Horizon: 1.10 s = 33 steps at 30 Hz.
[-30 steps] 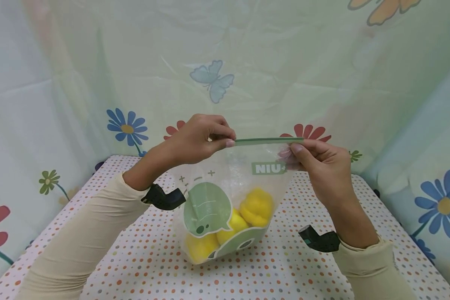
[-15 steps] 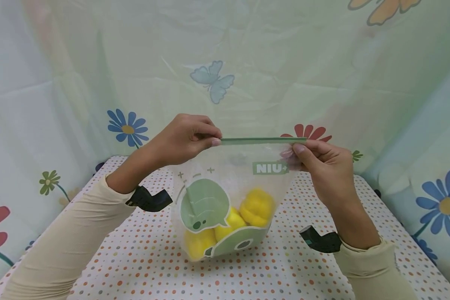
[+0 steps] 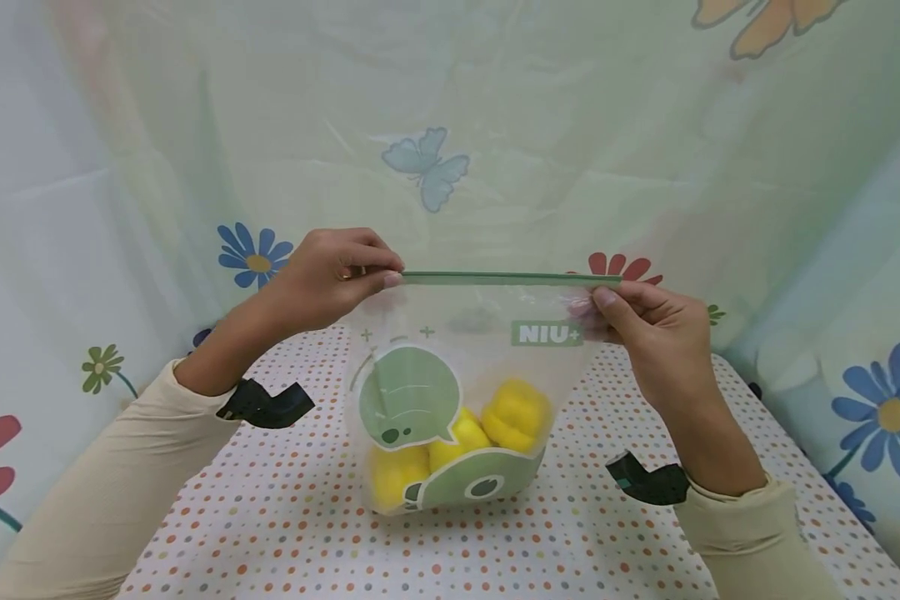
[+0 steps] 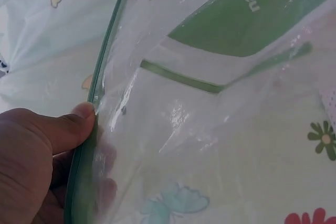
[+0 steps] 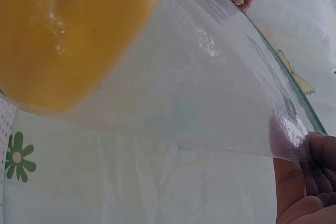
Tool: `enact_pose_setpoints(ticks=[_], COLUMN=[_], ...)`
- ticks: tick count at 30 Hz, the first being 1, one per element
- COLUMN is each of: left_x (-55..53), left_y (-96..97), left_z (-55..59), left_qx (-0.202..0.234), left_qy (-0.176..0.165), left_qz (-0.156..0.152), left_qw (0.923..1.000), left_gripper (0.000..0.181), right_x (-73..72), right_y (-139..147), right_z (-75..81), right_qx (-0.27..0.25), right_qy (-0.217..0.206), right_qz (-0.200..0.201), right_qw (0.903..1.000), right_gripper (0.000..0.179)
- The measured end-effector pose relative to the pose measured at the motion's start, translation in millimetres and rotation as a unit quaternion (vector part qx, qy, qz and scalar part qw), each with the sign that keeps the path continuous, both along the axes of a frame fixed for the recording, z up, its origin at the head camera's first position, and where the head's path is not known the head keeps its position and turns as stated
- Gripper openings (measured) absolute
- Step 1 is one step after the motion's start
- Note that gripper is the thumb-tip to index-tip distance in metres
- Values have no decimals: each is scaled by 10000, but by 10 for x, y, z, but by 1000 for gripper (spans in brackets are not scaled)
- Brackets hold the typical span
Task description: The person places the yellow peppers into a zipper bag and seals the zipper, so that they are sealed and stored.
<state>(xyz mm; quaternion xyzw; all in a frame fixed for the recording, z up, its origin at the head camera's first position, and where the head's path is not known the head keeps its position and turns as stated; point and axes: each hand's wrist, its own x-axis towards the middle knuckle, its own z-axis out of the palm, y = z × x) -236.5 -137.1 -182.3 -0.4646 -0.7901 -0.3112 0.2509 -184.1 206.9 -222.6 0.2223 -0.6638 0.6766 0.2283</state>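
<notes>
A clear zip bag (image 3: 480, 312) with a green top strip and green cartoon print stands upright in the middle of the head view. Several yellow bell peppers (image 3: 516, 414) lie in its lower part, partly hidden by the print. My left hand (image 3: 337, 275) pinches the green zip strip (image 3: 487, 277) near its left end between thumb and fingers. At the strip's right end, my right hand (image 3: 656, 333) pinches the top corner, thumb in front and fingers behind. In the right wrist view one yellow pepper (image 5: 73, 35) shows large through the film.
The bag is over a table (image 3: 285, 517) covered in a dotted cloth. Behind and at both sides hangs a printed curtain (image 3: 570, 150) with flowers and butterflies. A dark wrist camera (image 3: 266, 404) sits at the left wrist and another camera (image 3: 647, 479) at the right.
My left hand has slid leftward along the zip strip, from about its middle towards the left end. My right hand stays at the right corner, shifting very slightly right.
</notes>
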Motion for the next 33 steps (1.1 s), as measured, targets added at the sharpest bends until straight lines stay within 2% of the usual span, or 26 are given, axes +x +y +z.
enact_pose_setpoints(ticks=[3,7,12,15,22,24,26,27,29,31,33], left_x=[12,13,14,10,-14,-23,-44,-51,-40,0,84], left_y=[-67,-154,-286,-340,-373,-357,-316,-285,-215,-159,-119], left_z=[-14,-51,-111,-137,-148,-169,-241,-300,-455,-635,-792], left_qx=[92,321,535,586,636,815,1095,1235,1603,1875,1979], left_qy=[107,-14,-92,-130,18,34,-2,-111,-681,-1557,-2443], left_qz=[62,74,318,294,113,178,353,495,698,811,740], left_qw=[9999,9995,9980,9978,9979,9965,9934,9910,9822,9664,9464], left_gripper=[14,16,16,15,15,17,29,39,66,85,86], right_x=[-12,-33,-79,-82,-79,-81,-83,-82,-82,-78,-67], right_y=[9,36,71,93,116,110,99,96,91,86,83], right_z=[-22,-45,-80,-95,-94,-92,-93,-94,-97,-101,-107], right_qx=[-18,25,-25,-51,-78,-137,-220,-262,-362,-489,-579], right_qy=[-14,-81,-160,-232,-214,-188,-175,-178,-214,-303,-400], right_qz=[41,-96,21,34,9,4,-18,-38,-63,-44,16], right_qw=[10000,9999,9999,9997,9997,9997,9996,9995,9991,9983,9975], right_gripper=[17,17,13,12,12,12,11,11,12,13,14])
